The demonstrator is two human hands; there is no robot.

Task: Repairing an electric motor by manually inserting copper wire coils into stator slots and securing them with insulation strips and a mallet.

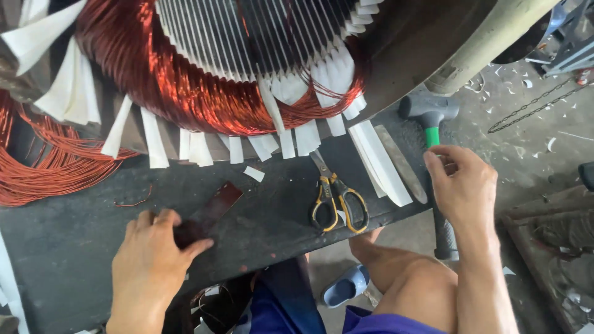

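Dark and dusty, the worktop (74, 235) runs below a large motor stator (247, 68) packed with copper windings and white insulation strips. On it, the left hand (151, 260) pinches the near end of a dark brown flat strip (213, 207), fingers closed on it. Off the worktop's right edge, the right hand (464, 185) wraps loosely around the handle of a rubber mallet (433, 117), below its grey head. Yellow-handled scissors (337, 198) lie between the hands, beside loose white paper strips (377, 161).
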